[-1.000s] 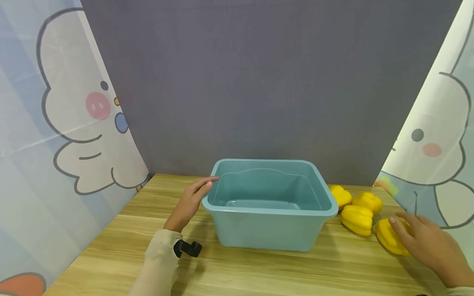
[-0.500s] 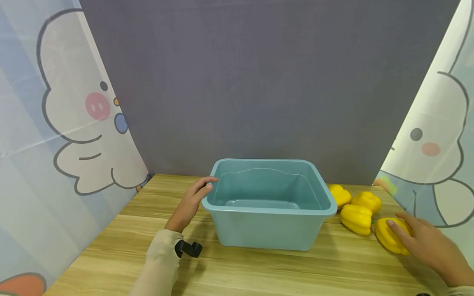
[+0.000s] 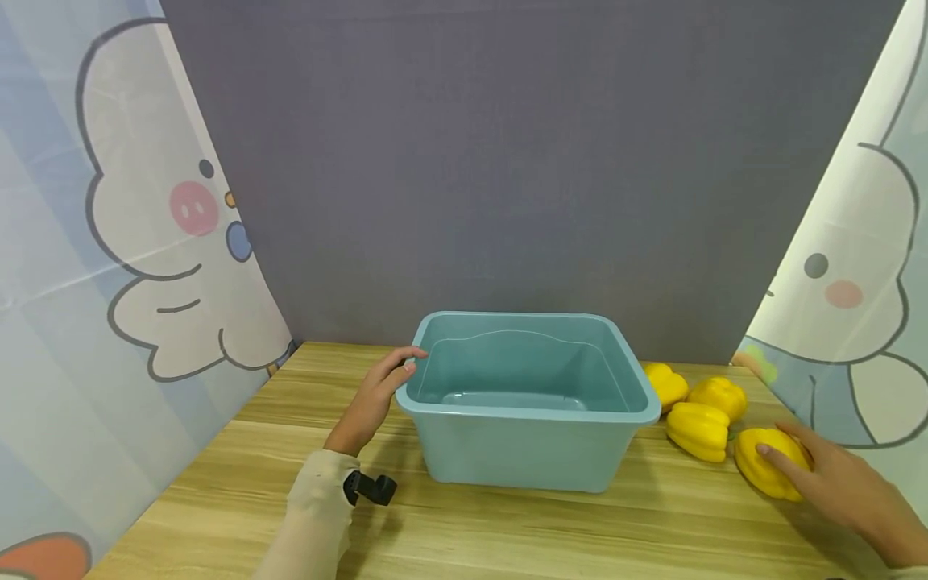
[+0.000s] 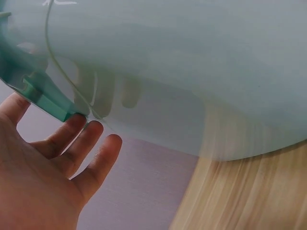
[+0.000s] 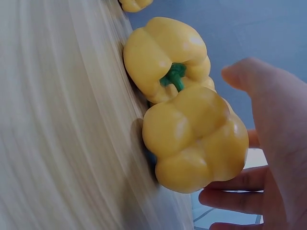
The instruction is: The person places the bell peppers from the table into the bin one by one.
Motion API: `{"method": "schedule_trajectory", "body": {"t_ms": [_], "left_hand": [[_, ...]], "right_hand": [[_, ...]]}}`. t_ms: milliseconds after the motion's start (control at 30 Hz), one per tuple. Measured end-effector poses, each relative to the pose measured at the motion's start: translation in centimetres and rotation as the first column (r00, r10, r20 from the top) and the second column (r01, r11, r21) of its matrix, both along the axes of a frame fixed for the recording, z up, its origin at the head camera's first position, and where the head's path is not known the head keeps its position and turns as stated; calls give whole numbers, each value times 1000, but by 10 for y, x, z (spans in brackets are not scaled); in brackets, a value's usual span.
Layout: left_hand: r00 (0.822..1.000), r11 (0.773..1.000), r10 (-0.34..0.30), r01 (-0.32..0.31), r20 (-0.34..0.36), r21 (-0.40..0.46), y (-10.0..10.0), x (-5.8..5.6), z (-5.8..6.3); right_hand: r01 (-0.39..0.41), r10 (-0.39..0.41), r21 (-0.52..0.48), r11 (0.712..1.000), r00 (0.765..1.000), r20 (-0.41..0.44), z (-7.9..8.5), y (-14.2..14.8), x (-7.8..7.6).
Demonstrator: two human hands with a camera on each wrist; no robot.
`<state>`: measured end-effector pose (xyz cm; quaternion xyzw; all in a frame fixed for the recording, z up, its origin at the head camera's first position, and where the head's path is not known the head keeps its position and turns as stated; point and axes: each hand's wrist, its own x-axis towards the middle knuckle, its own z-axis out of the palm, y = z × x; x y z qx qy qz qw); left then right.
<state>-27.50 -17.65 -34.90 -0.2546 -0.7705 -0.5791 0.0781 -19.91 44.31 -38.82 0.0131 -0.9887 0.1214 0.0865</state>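
The nearest yellow bell pepper (image 3: 768, 463) lies on the bench at the right, its lobed end turned toward the right wrist. The right hand (image 3: 848, 491) is around its outer side, the grip loose and well parted: thumb clear of the skin, fingers stretched along the far side, with nothing clasped. Whether a fingertip touches it, I can't tell. Just beyond sit three more yellow peppers (image 3: 698, 432), bunched close together; one points a green stem this way, and the rearmost is partly hidden by the tub's rim.

The pale blue-green tub (image 3: 525, 453) stands upright and open-topped at mid-bench, a thin wavy line moulded inside its wall. On its left edge rests the left hand (image 3: 373, 399), a relaxed grip, fingers lightly bent and laid against the rim. A black bracket (image 3: 370, 487) juts from the cream sleeve (image 3: 312, 511) there.

The bench (image 3: 464, 532) has a light, streaky wood grain. Behind it rises a plain dark grey panel (image 3: 507, 161). Cartoon-printed curtains flank us: a pink-snouted pig (image 3: 155, 201) on the left, a pink-cheeked white character (image 3: 848, 258) on the right.
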Motion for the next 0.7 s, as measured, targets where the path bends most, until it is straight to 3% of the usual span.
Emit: {"method": "schedule_trajectory", "body": {"t_ms": [233,700], "left_hand": [[1000,1000,1,-1,-5,4,1,0,-1],[1000,1000,5,-5,-7,5,1,-1,-2]], "right_hand": [[3,-3,-3,1000,1000,30,-3,1,0],[-52,52,-42,998,999,-1,-5,1,2]]}}
